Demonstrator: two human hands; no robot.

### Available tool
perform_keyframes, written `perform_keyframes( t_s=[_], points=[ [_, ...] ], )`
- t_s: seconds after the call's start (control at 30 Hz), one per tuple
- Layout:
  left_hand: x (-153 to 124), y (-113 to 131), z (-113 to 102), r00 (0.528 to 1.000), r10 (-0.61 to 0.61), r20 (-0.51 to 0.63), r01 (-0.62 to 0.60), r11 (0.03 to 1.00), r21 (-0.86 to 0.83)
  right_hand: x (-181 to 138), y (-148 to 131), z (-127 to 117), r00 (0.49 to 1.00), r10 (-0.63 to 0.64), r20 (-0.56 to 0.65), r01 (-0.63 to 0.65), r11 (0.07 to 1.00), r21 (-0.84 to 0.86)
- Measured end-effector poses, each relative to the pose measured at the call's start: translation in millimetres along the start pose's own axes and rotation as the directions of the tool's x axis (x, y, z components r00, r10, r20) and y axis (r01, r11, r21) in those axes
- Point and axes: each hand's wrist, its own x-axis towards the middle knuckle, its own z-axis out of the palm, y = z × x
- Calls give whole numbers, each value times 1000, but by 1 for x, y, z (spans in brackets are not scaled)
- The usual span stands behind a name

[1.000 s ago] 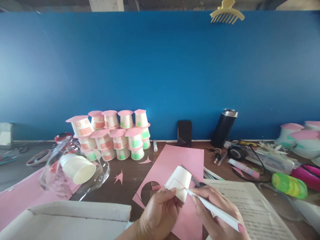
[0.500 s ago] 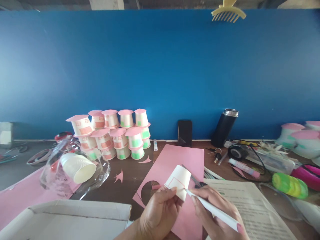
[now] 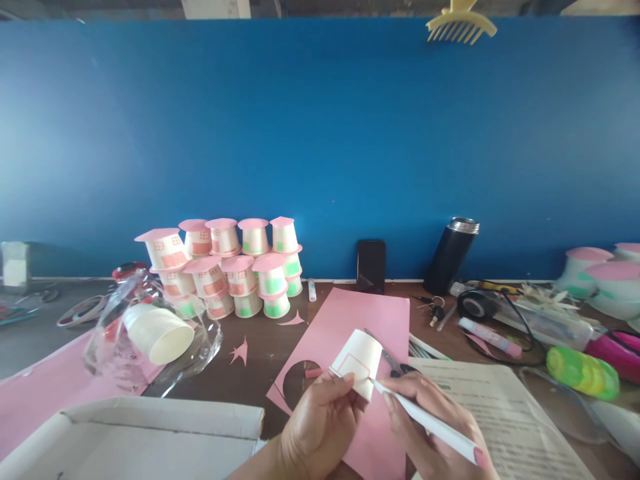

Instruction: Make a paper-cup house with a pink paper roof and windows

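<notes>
Tabletop (image 3: 273,350) in dark brown meets a smooth blue partition (image 3: 325,120), its sheen paler toward both sides; a pale yellow claw clip (image 3: 461,25) shows teeth-down at the top edge.

Near the front, the left hand (image 3: 320,423) is clamped on a white paper cup (image 3: 361,347), thumb pressed on its wall. The cup tilts above a flat pink paper sheet (image 3: 350,313), wider end down, a thin red angular outline drawn on its matte side. The right hand (image 3: 440,427) is closed round a slim white marker (image 3: 430,420) with a pink end, the tip at the cup's wall.

The sheet has a round cut-out, and scissors (image 3: 397,367) lie on it behind the cup. Against the partition stand a glossy black smartphone (image 3: 371,267) and a dark cylindrical flask (image 3: 447,260) with a shiny metal neck. To the left, upturned cups (image 3: 270,283) rise in tiers with flat pink paper caps; before them, ribbed nested cups (image 3: 160,333) lie sideways in crinkled clear plastic (image 3: 107,340), behind a white cardboard box (image 3: 160,413).
</notes>
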Motion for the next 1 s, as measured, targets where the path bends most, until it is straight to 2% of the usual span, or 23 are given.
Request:
perform_keyframes(
  t_s=[0.5,0.73,1.0],
  points=[
    [0,1,1,1000,-16,-12,16,1000,8,-3,-1,0,999,47,25,-46,999,-16],
    [1,1,1,999,3,38,-4,1000,4,-3,-5,1,999,-8,40,9,1000,-8],
    [0,0,-1,999,-1,50,1,1000,7,-4,-4,0,998,-9,65,9,1000,-5]
  ],
)
